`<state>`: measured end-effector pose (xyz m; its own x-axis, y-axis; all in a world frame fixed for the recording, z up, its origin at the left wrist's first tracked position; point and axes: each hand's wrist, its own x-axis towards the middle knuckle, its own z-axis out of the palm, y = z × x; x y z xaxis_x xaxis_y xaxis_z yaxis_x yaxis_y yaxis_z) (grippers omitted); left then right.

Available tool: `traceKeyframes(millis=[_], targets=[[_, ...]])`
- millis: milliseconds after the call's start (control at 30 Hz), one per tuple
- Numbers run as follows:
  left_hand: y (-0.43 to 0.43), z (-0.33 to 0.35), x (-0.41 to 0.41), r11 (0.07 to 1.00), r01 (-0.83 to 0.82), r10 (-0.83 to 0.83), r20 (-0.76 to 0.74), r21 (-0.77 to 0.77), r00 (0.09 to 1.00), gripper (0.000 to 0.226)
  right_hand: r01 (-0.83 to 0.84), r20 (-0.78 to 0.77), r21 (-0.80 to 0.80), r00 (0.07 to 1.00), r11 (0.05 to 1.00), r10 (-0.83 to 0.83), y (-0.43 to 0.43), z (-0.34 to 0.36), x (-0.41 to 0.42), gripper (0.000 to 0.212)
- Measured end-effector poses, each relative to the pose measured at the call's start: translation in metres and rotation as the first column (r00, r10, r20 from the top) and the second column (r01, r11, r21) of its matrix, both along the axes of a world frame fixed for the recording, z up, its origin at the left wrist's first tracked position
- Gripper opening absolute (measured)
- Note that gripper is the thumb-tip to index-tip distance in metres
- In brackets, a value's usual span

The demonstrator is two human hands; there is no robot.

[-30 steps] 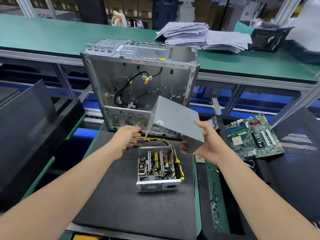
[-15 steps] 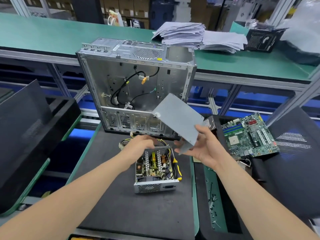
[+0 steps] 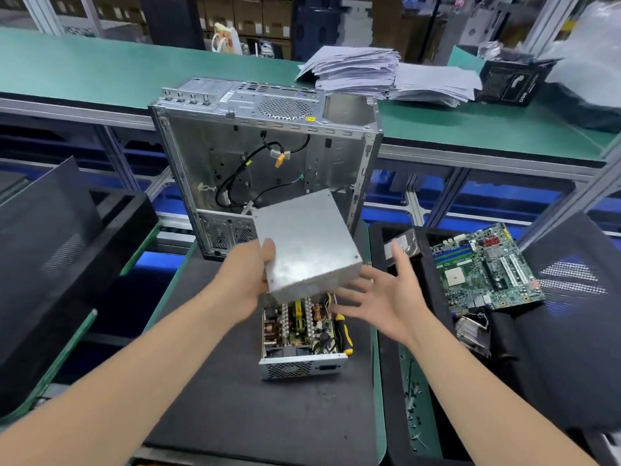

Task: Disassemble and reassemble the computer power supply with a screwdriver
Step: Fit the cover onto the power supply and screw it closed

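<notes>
The left hand (image 3: 250, 274) grasps the grey metal cover (image 3: 309, 243) by its 9 o'clock edge, thumb on top and fingers tucked underneath, holding it tilted in the air. The right hand (image 3: 386, 297) is released, fingers spread and palm up, at about 4 o'clock of the cover. Its fingertips lie just beside the cover's lower corner, and whether they touch it cannot be told. Directly at 6 o'clock of the cover, the opened power supply (image 3: 299, 334) rests on the black mat (image 3: 235, 415) with its circuit board and coils exposed and its vented face toward the person. A screwdriver (image 3: 345, 334) with a yellow and black handle lies along the supply's 3 o'clock side. At 12 o'clock an emptied computer case (image 3: 268, 156) stands upright, loose cables inside. A green motherboard (image 3: 484, 267) lies out at 3 o'clock, and stacked papers (image 3: 363, 70) sit on the far bench at 1 o'clock.
</notes>
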<state>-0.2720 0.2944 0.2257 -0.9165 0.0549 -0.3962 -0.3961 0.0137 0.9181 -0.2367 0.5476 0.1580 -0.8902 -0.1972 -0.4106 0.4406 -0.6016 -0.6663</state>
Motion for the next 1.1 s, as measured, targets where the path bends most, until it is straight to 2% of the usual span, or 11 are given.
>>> traceKeyframes(millis=[67, 133, 233, 333, 433, 500, 600, 733, 833, 1000, 1100], targets=[[-0.014, 0.013, -0.011, 0.997, 0.056, -0.056, 0.008, 0.054, 0.998, 0.022, 0.063, 0.036, -0.024, 0.997, 0.998, -0.062, 0.016, 0.005, -0.004, 0.100], [-0.026, 0.023, -0.023, 0.988, 0.155, -0.155, -0.016, -0.018, 0.988, 0.020, 0.048, 0.036, -0.002, 0.998, 0.999, -0.048, 0.027, 0.011, -0.007, 0.094], [-0.035, 0.034, -0.037, 0.911, 0.364, -0.383, -0.070, -0.194, 0.921, 0.028, -0.064, 0.028, 0.082, 0.998, 0.995, 0.062, 0.034, 0.020, -0.010, 0.086], [-0.027, 0.040, -0.043, 0.822, 0.491, -0.538, -0.106, -0.289, 0.837, 0.025, -0.267, 0.024, 0.127, 0.964, 0.955, 0.266, 0.027, 0.030, -0.008, 0.086], [-0.009, 0.039, -0.048, 0.780, 0.560, -0.605, -0.108, -0.278, 0.789, 0.038, -0.403, 0.009, 0.195, 0.913, 0.894, 0.409, 0.017, 0.037, -0.004, 0.074], [-0.003, 0.036, -0.053, 0.740, 0.607, -0.652, -0.088, -0.291, 0.753, 0.049, -0.398, -0.003, 0.252, 0.911, 0.882, 0.412, 0.014, 0.038, -0.003, 0.065], [0.000, 0.031, -0.055, 0.692, 0.647, -0.701, -0.082, -0.322, 0.709, 0.055, -0.370, 0.018, 0.287, 0.924, 0.883, 0.382, 0.016, 0.041, 0.001, 0.069], [-0.001, 0.023, -0.057, 0.680, 0.655, -0.709, -0.071, -0.329, 0.701, 0.050, -0.410, 0.059, 0.455, 0.900, 0.791, 0.432, 0.010, 0.044, 0.002, 0.058], [-0.003, 0.018, -0.059, 0.689, 0.627, -0.698, -0.097, -0.365, 0.710, 0.046, -0.379, 0.067, 0.504, 0.913, 0.776, 0.403, 0.005, 0.043, 0.000, 0.049], [-0.009, 0.003, -0.053, 0.851, 0.439, -0.500, -0.190, -0.288, 0.845, 0.022, -0.331, 0.057, 0.507, 0.934, 0.796, 0.352, 0.003, 0.037, -0.001, 0.056], [-0.016, -0.014, -0.040, 0.950, 0.309, -0.311, -0.062, -0.042, 0.948, 0.039, -0.318, 0.042, 0.478, 0.940, 0.819, 0.340, 0.009, 0.033, 0.000, 0.057]])
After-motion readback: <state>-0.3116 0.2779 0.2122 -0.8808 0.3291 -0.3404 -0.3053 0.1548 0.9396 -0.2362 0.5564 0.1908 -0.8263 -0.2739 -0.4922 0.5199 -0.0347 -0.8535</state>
